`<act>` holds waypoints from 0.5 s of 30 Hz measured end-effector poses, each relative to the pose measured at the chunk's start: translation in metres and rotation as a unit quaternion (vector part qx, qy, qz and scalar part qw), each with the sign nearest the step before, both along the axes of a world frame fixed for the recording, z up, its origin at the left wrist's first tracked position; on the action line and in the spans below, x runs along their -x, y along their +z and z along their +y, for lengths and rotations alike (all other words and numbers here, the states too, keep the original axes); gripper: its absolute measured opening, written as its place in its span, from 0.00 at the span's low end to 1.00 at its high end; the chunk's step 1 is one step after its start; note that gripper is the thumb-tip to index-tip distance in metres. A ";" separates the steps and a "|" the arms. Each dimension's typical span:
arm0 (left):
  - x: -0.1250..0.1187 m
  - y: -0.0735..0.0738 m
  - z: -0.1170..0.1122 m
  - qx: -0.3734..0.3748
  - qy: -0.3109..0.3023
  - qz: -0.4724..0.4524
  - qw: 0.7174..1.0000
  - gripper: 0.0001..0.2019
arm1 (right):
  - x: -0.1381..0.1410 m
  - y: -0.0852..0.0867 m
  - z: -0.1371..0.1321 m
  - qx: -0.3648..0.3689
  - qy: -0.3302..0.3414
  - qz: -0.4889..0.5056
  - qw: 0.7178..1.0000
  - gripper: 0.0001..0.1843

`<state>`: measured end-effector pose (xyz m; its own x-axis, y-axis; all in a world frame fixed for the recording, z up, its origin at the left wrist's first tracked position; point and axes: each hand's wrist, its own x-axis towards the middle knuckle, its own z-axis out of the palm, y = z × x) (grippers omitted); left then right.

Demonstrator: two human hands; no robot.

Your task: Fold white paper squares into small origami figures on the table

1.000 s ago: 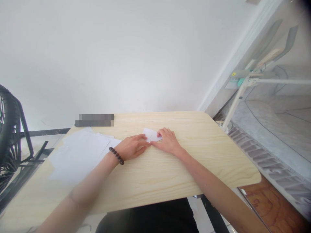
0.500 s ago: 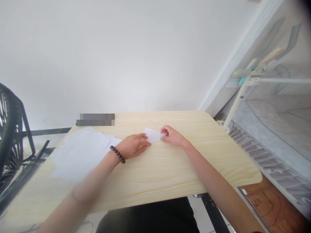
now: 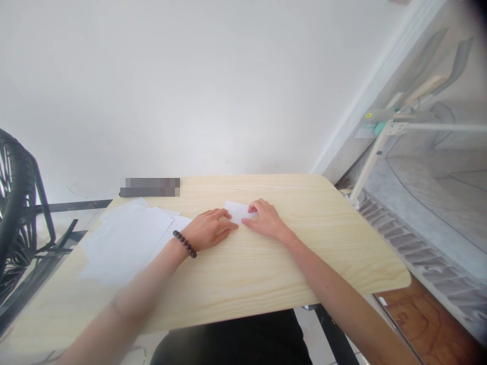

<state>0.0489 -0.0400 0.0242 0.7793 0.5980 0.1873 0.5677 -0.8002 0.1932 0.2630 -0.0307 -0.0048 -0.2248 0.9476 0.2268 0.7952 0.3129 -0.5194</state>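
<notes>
A small white piece of paper (image 3: 236,209), apparently folded, lies on the pale wooden table between my two hands. My left hand (image 3: 211,228), with a dark bead bracelet (image 3: 184,244) at the wrist, rests with its fingers stretched out and its fingertips at the paper's left side. Its thumb lies near the lower edge. My right hand (image 3: 265,218) has its thumb and bent fingers on the right part of the paper, holding it there; the other fingers are curled. The fingers cover both ends of the paper.
Loose white sheets (image 3: 125,243) overlap on the left of the table (image 3: 266,279). A blurred-out dark object (image 3: 149,187) sits at the back left corner. A black woven chair (image 3: 19,203) stands at the left, a white metal frame (image 3: 369,167) at the right. A white wall is behind.
My right hand has slid slightly left over the paper, and its thumb has moved closer to my left thumb. My left hand has hardly moved.
</notes>
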 end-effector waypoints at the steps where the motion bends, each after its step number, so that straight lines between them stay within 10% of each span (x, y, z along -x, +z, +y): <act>1: 0.000 0.000 0.000 0.000 0.000 0.000 1.000 0.14 | 0.004 0.000 -0.002 -0.014 -0.012 -0.020 1.000 0.16; 15: 0.000 0.000 -0.001 -0.004 -0.001 0.017 1.000 0.14 | 0.007 -0.001 -0.002 0.001 -0.020 -0.037 0.999 0.18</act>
<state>0.0486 -0.0406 0.0246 0.7863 0.5956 0.1642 0.5728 -0.8024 0.1675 0.2558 -0.0325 -0.0056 -0.2036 0.9566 0.2085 0.8434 0.2795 -0.4588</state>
